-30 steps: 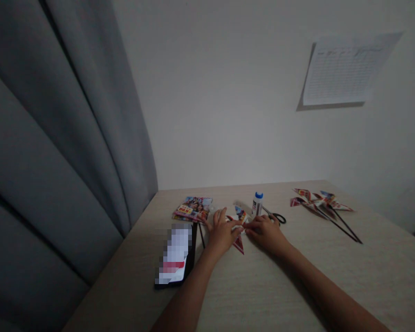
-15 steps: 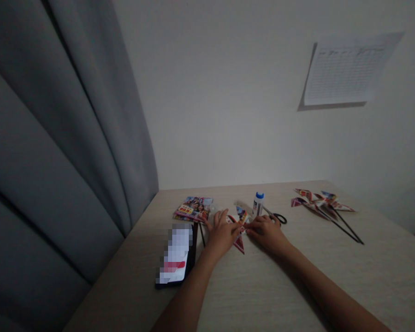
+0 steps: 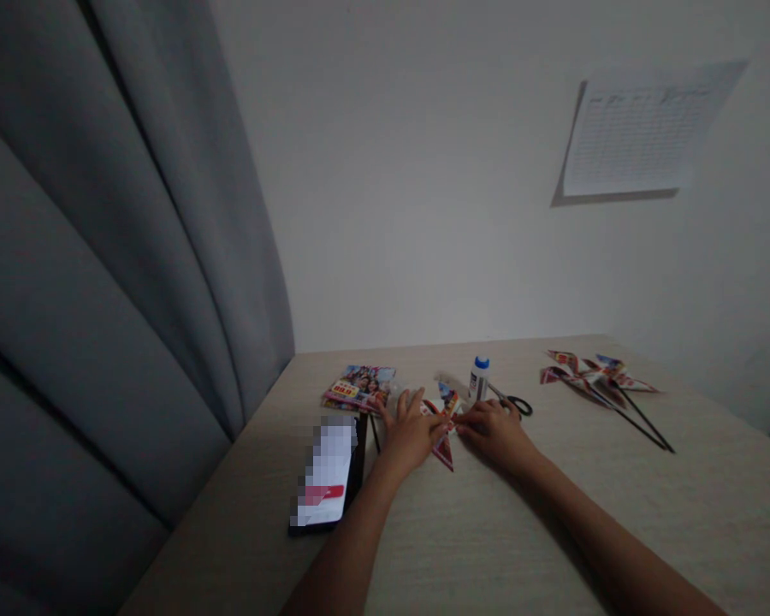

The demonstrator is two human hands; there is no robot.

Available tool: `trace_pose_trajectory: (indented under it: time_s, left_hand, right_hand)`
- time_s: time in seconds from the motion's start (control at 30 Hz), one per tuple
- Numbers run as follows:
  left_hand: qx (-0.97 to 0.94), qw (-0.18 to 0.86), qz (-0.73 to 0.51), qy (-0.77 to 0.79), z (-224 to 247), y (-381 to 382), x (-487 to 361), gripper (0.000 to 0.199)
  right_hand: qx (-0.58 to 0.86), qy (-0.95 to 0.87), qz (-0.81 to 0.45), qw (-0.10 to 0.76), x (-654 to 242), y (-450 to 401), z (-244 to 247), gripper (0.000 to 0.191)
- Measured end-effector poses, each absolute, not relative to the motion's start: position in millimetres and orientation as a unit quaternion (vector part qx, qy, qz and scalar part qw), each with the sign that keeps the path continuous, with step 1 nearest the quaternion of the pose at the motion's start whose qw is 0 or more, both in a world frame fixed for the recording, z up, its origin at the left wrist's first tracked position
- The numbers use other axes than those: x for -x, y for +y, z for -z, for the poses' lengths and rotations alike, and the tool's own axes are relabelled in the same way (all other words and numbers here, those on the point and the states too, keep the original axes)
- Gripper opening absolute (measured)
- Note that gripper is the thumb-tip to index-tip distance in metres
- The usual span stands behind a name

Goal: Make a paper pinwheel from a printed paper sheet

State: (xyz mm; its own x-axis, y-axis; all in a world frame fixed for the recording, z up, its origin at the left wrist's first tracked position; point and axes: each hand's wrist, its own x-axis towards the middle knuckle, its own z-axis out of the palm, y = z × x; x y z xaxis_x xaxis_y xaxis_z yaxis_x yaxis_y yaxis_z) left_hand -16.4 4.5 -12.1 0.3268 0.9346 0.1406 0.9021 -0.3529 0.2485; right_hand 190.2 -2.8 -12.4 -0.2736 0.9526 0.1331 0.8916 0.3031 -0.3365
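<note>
A paper pinwheel [image 3: 444, 449], folded from colourful printed paper, lies on the table between my hands. My left hand [image 3: 409, 432] has thumb and index finger closed on its left side near the middle, the other fingers spread apart. From the right, my right hand [image 3: 495, 429] bends over the pinwheel, fingertips pressed together at its centre. The exact grip of these fingertips is partly hidden. Just behind my right hand stands a white glue bottle [image 3: 478, 382] with a blue cap. Scissors [image 3: 518, 405] with black handles lie beside the bottle.
Two finished-looking pinwheels [image 3: 590, 374] with dark sticks lie at the right, overlapping. Printed leaflets [image 3: 359, 387] lie at the back left. A phone [image 3: 327, 479] with a lit screen is close to my left forearm. Behind the table rises a wall; a grey curtain [image 3: 134, 257] hangs at left.
Almost nothing differs. My left hand's raised fingers have shifted very slightly; both hands stay at the pinwheel.
</note>
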Motion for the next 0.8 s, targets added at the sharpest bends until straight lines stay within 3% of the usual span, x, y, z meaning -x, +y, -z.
trace_pose_trajectory:
  time_s: [0.37,0.8]
  left_hand:
    - [-0.800,0.088,-0.169,0.569,15.6,4.9,12.1,0.034]
    - [-0.798,0.045,-0.165,0.578,11.0,0.7,12.4,0.036]
  right_hand:
    - [0.581,-0.792,-0.098,0.160,-191.3,-1.2,15.6,0.030]
    - [0.580,-0.791,-0.097,0.166,-190.2,-3.7,12.1,0.028]
